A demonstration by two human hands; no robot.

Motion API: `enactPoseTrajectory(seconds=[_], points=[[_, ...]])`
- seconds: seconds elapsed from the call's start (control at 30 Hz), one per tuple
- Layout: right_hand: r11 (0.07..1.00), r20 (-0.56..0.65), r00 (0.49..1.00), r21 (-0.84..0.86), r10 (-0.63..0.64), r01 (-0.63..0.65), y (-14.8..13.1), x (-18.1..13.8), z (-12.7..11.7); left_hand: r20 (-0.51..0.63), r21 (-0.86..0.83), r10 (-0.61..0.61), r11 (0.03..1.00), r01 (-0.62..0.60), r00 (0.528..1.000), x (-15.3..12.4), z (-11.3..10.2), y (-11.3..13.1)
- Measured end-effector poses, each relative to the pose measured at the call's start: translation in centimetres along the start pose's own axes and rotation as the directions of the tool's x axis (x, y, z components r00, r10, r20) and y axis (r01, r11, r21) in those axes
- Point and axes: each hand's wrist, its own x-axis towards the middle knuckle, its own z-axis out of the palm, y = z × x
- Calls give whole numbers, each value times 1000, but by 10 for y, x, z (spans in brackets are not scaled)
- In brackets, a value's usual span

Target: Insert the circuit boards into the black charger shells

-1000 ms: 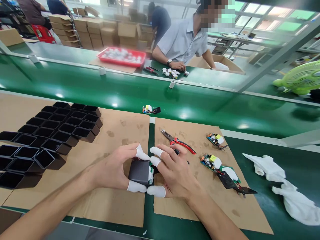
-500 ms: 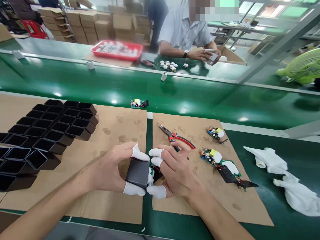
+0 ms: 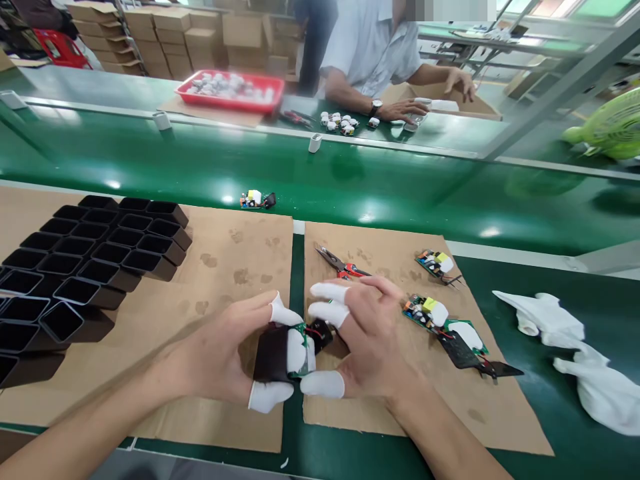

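Observation:
My left hand [image 3: 220,347] is wrapped round a black plastic housing [image 3: 271,353], thumb below and index finger above. From its right end sticks out a circuit board [image 3: 301,351] with a white pad, green edges and red wires running to a small black part [image 3: 323,335]. My right hand [image 3: 365,340] holds this protruding board loosely, its thumb at the lower edge and its fingertips above. White finger cots cover several fingertips of both hands. Behind my right hand lie red-handled pliers [image 3: 345,268], partly hidden by it.
Open black housings [image 3: 100,250] stand in rows at the left. Circuit boards [image 3: 425,312] lie on the right cardboard [image 3: 480,427], and another board [image 3: 257,199] beyond the left cardboard. White cloths [image 3: 600,387] lie far right. Across the green bench, a person [image 3: 373,60] works near a red tray [image 3: 273,103].
The board now shows further out of the housing's right end, and the housing has tilted. My right fingers have spread and shifted slightly right. The person opposite has moved one hand to the box.

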Motion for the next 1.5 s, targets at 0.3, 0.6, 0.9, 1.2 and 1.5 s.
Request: enactPoseTrajectory(seconds=[0.3,0.6,0.9,1.2,1.5], points=[[826,153,933,435,326,-360,-4,11,-5,14,-559,-69,826,65,998,-1,2,-4],[698,82,856,542,511,-469,-21,16,2,-28,-675,-87,736,45,996,0,18,-8],[651,157,884,623,440,-434,-27,10,8,-284,-109,-8,994,-24,959,-4,19,-17],[405,92,818,834,568,-375,-27,8,-18,-293,-117,48,990,-85,955,-3,15,-16],[430,140,839,807,526,-405,-29,13,-26,-313,-172,34,981,-91,949,-5,20,-21]])
